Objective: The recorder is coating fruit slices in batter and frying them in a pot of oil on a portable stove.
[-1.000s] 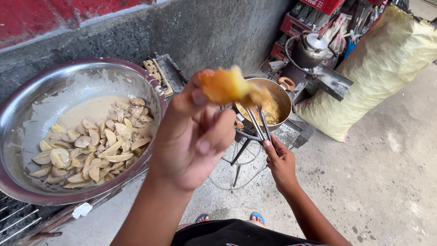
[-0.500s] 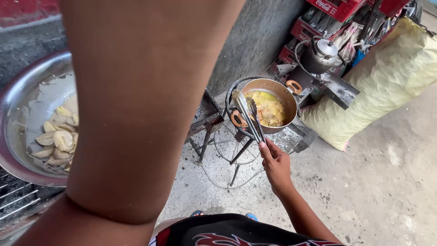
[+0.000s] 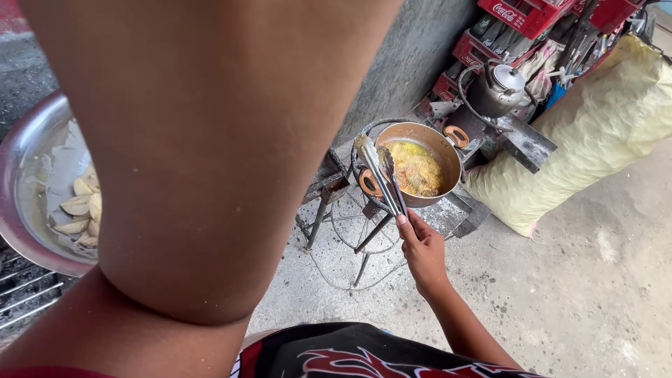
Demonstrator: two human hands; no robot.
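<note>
My right hand grips the handle end of metal tongs, whose tips hover at the near rim of a round frying pan. Golden battered food fries in the pan's oil. My left forearm is raised right in front of the camera and fills the left half of the view; the left hand itself is out of sight. Partly hidden behind the arm, a big steel bowl holds pale sliced pieces in batter.
The pan rests on a wire-legged burner stand on the concrete floor. Behind it are a metal kettle, red bottle crates and a large yellowish sack. A grey wall runs along the back, a wire rack lies bottom left.
My left arm rose from holding a fried piece in view to covering the camera, its hand gone from sight. The right hand kept the tongs at the pan; the view shifted slightly right.
</note>
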